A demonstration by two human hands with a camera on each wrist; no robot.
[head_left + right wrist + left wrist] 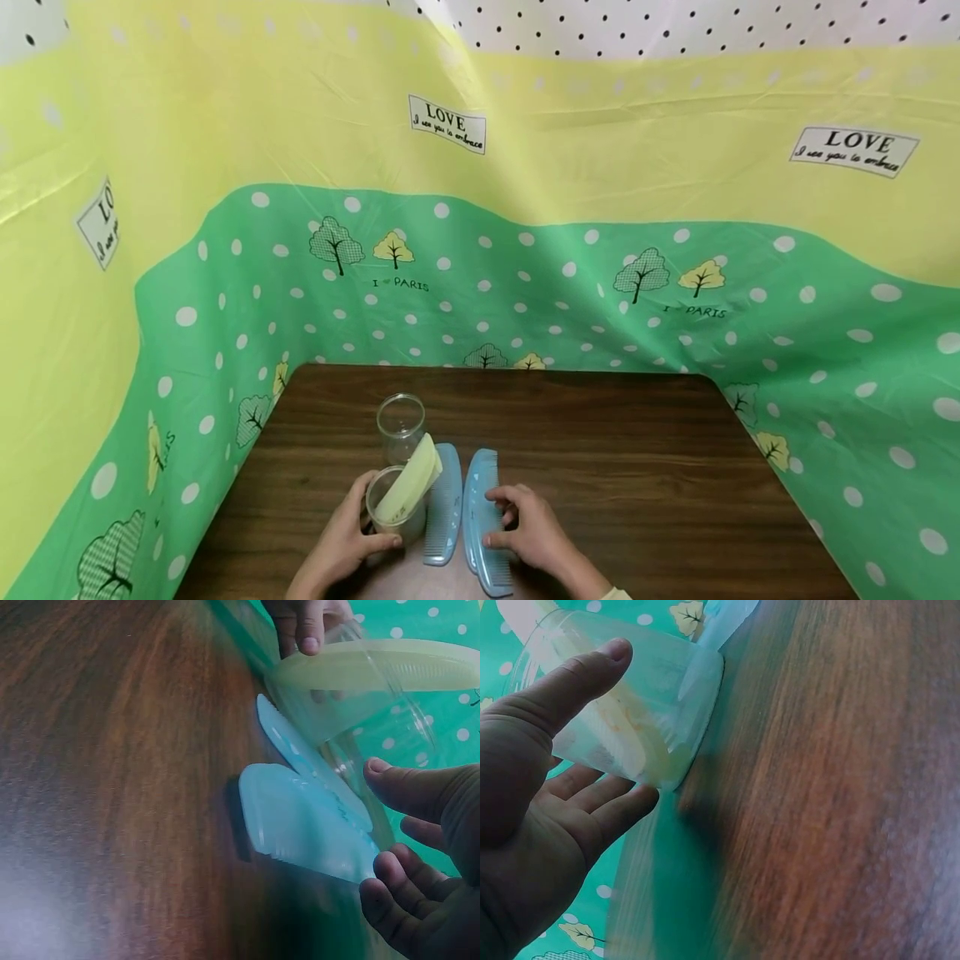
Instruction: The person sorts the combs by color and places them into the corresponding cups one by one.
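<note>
Steadied cup (413, 527), lower centre.
My left hand (348, 530) curls round it, likely because the yellow comb (409, 485) leans; my right hand (534, 527), half-open, meets a blue comb (476, 505), grip unclear.

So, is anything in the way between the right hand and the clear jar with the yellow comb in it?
Yes: blue combs sit between the right hand and the clear jar, one beside the jar and another close by that hand.

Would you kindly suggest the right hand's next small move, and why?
I'd probably close the right hand on the blue comb nearest it and lift: it is right at that comb, while the left hand holds a clear cup in which a yellow comb leans.
</note>
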